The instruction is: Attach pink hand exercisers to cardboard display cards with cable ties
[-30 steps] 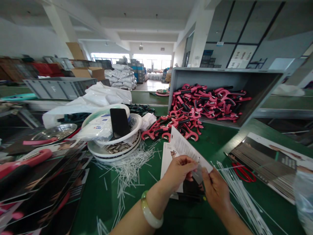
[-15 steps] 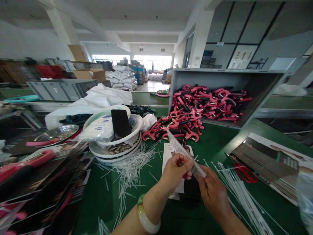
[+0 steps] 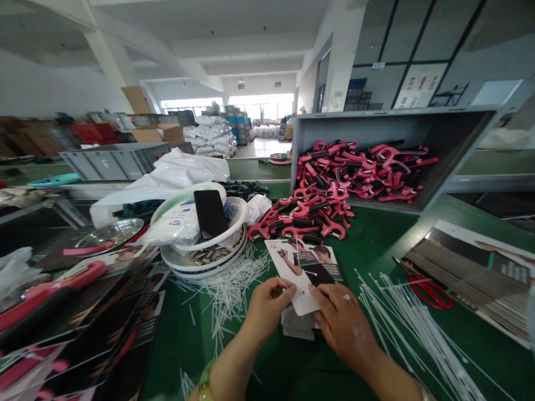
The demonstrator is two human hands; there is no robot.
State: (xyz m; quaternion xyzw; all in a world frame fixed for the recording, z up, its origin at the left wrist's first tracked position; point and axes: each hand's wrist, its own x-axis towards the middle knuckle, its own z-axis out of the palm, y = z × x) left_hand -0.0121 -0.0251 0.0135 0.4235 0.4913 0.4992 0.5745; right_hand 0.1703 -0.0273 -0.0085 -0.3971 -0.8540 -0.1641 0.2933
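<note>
Both my hands are on a printed backing card (image 3: 306, 302), which lies tilted over a stack of similar cards (image 3: 328, 257). My left hand (image 3: 267, 301) is closed in a pinch at the card's left edge; whether a thin tie is also between its fingers is hard to make out. My right hand (image 3: 345, 317), with a ring on one finger, grips the card's right edge. White cable ties seem to stick up from the card's face. Pink-and-black hand grips (image 3: 311, 214) lie in a heap just beyond the cards.
A grey crate (image 3: 453, 150) tipped toward me holds many more grips. Loose cable ties (image 3: 413, 328) and red-handled scissors (image 3: 432, 292) lie at right, beside stacked cards (image 3: 472, 273). To the left are short tie scraps (image 3: 234, 284), bowls of metal parts with a phone (image 3: 210, 214), and carded grips (image 3: 83, 328).
The card has turned from edge-on to showing its printed face and come down over the stack. My left hand has shifted left and my right hand now lies over the card's right edge.
</note>
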